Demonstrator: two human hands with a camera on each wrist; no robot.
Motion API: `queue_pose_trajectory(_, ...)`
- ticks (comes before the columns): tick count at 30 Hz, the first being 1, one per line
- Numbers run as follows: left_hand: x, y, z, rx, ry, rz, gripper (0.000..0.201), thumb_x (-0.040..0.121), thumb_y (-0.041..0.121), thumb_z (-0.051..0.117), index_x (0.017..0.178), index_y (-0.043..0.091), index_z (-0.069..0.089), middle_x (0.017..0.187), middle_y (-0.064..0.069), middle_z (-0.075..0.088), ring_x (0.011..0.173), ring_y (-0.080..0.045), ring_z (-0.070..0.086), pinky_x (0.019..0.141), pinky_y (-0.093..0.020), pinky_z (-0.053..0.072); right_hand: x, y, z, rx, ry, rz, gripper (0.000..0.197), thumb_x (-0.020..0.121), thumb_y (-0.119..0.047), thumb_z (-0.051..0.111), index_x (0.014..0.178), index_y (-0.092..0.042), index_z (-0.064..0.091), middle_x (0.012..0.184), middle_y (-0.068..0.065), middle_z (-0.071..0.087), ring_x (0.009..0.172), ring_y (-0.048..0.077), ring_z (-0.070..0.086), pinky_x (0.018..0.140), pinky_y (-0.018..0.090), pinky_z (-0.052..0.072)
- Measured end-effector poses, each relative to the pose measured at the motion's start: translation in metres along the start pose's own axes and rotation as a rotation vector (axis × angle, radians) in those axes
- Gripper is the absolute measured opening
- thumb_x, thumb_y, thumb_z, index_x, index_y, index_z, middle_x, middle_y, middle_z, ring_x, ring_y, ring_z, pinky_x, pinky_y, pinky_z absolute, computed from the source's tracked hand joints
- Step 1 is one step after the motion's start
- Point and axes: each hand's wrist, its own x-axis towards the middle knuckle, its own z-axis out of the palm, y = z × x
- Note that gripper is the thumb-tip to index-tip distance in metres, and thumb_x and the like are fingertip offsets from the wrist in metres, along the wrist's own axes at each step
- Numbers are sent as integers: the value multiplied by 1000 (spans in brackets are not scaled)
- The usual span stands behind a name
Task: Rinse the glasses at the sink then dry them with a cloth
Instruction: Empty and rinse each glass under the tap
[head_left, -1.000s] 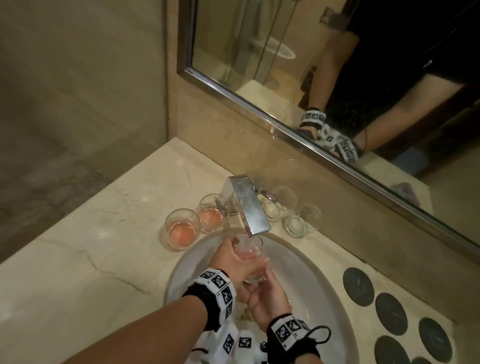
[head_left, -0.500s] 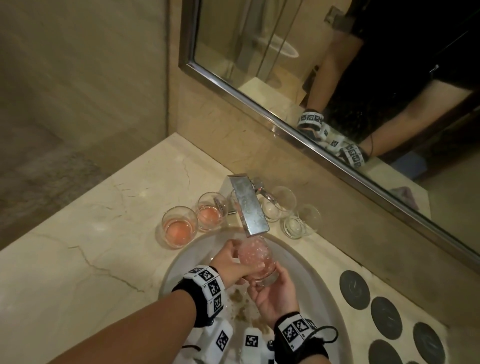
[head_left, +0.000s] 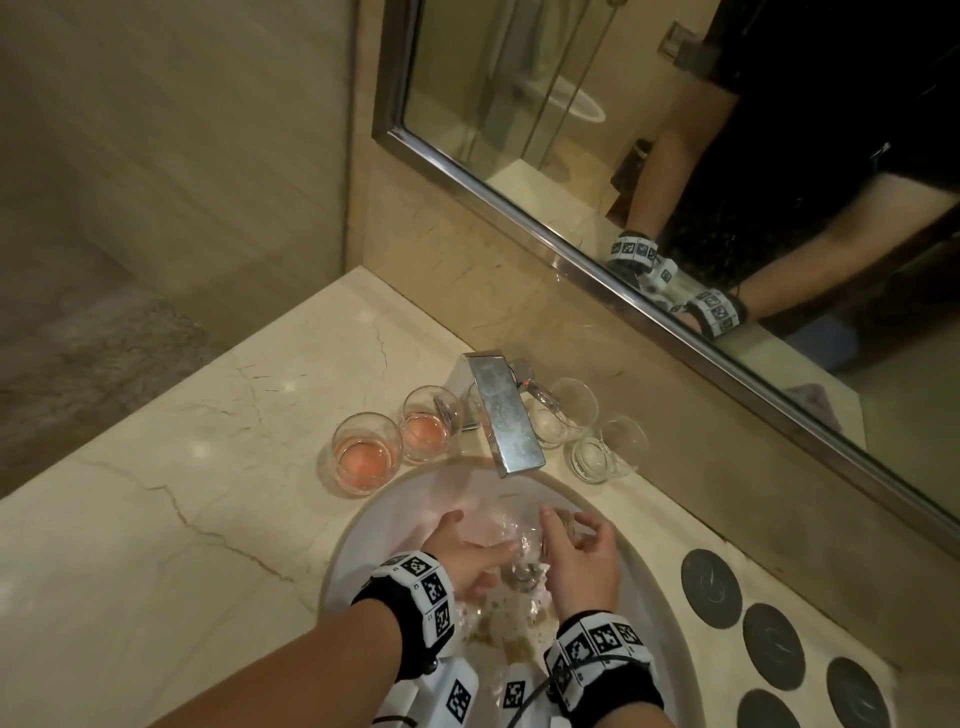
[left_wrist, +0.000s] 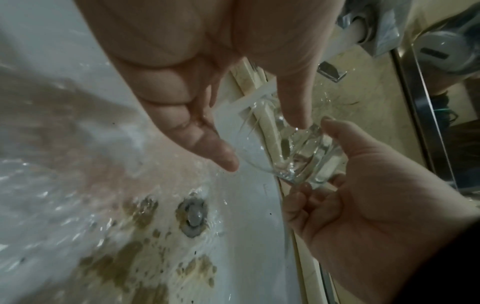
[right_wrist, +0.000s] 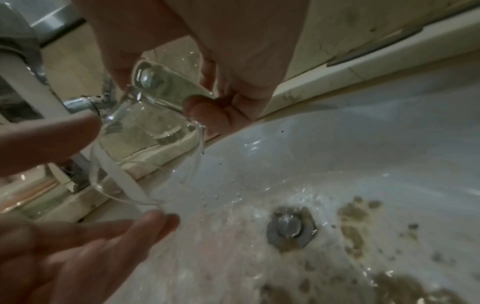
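Observation:
A clear glass (head_left: 524, 538) lies tipped on its side low in the white sink (head_left: 649, 597), under the water running from the tap (head_left: 506, 415). My right hand (head_left: 574, 551) pinches its thick base, thumb above and fingers (right_wrist: 205, 115) below. My left hand (head_left: 467, 553) lies beside the glass (left_wrist: 285, 158) with straight fingers (left_wrist: 207, 148) at the rim and the thumb touching its side. Two glasses with pink liquid (head_left: 363, 457) (head_left: 425, 431) stand left of the tap. Two clear glasses (head_left: 563, 410) (head_left: 613, 452) stand on its right.
Brown residue lies around the drain (left_wrist: 193, 216) in the wet basin. Several dark round coasters (head_left: 711, 587) lie on the marble counter (head_left: 182, 519) at the right. The mirror (head_left: 571, 130) stands just behind the tap. No cloth is in view.
The glass, held upright under the tap with pinkish water in it, has come down into the basin and been tipped over. Both hands have dropped lower with it.

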Motion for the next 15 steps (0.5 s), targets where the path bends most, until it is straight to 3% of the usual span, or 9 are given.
queue_pose_trajectory(3, -2, 4, 0, -36, -38, 50, 99, 69, 30, 86, 147, 20, 27, 119, -8, 61, 84, -23, 70, 79, -40, 59, 3, 5, 7, 208, -65, 228, 45, 74, -52, 71, 100, -16, 63, 81, 9, 63, 58, 24, 55, 52, 31, 46)
queue_pose_trajectory(5, -4, 8, 0, -39, -56, 105, 95, 69, 28, 86, 146, 24, 31, 126, -6, 58, 91, -22, 70, 70, -32, 57, 6, 10, 13, 451, -202, 494, 58, 76, -56, 68, 108, -7, 66, 75, 10, 59, 48, 18, 48, 43, 25, 42)
queue_pose_trajectory(7, -5, 14, -2, -37, -82, 156, 90, 71, 21, 85, 144, 29, 33, 131, -5, 54, 88, -22, 70, 61, -25, 53, 7, 11, 17, 573, -322, 652, 63, 83, -57, 60, 113, -2, 65, 74, 11, 60, 43, 13, 46, 35, 19, 41)
queue_pose_trajectory(11, -13, 23, -9, 41, -74, 244, 78, 70, 18, 85, 134, 33, 43, 134, -1, 51, 79, -20, 70, 54, -21, 50, 7, 6, 21, 617, -458, 707, 67, 90, -59, 49, 111, 2, 62, 75, 15, 60, 41, 13, 51, 36, 20, 46)
queue_pose_trajectory(13, -15, 24, -9, 78, -20, 276, 73, 68, 19, 87, 127, 31, 45, 127, 1, 54, 87, -25, 69, 58, -25, 53, 4, 2, 21, 645, -477, 679, 61, 94, -53, 43, 110, 3, 61, 80, 18, 62, 51, 19, 57, 44, 25, 52)
queue_pose_trajectory(15, -15, 26, -7, 77, 43, 281, 74, 65, 20, 89, 123, 29, 43, 120, 0, 56, 95, -29, 68, 63, -28, 56, 1, -2, 21, 710, -492, 647, 45, 92, -38, 47, 110, 2, 59, 82, 17, 62, 56, 22, 58, 48, 28, 54)
